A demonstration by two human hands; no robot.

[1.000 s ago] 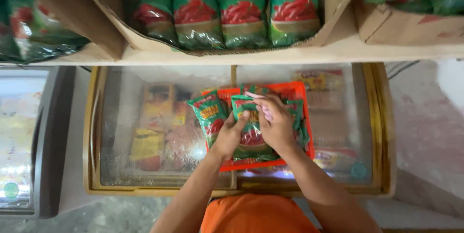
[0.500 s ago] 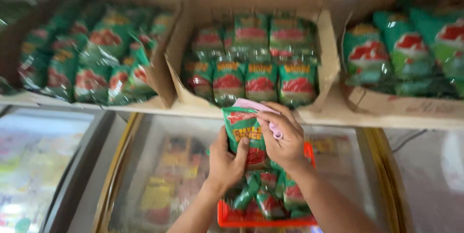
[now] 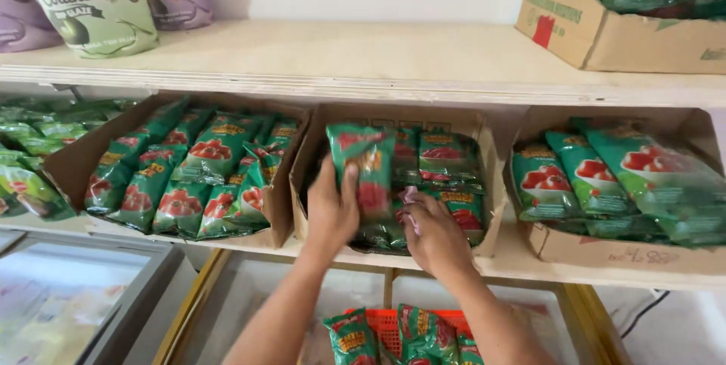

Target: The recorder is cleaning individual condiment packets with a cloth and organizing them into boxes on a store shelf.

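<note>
My left hand (image 3: 330, 210) grips a green snack packet with a red picture (image 3: 364, 168), held upright inside the middle cardboard box (image 3: 316, 146) on the lower shelf. My right hand (image 3: 432, 235) rests lower in the same box, fingers on the packets stacked there (image 3: 450, 164). Below my arms, an orange basket (image 3: 382, 323) with more green packets sits on the glass lid of a chest freezer.
Cardboard boxes of the same green packets stand left (image 3: 189, 172) and right (image 3: 620, 183) on the lower shelf. The upper wooden shelf (image 3: 363, 59) carries tubs (image 3: 94, 6) at the left and another box (image 3: 628, 28) at the right. A second freezer (image 3: 68, 297) lies lower left.
My view has tilted up from the freezer to the shelves. Both hands lifted a packet out of the orange basket and carried it up into the middle box.
</note>
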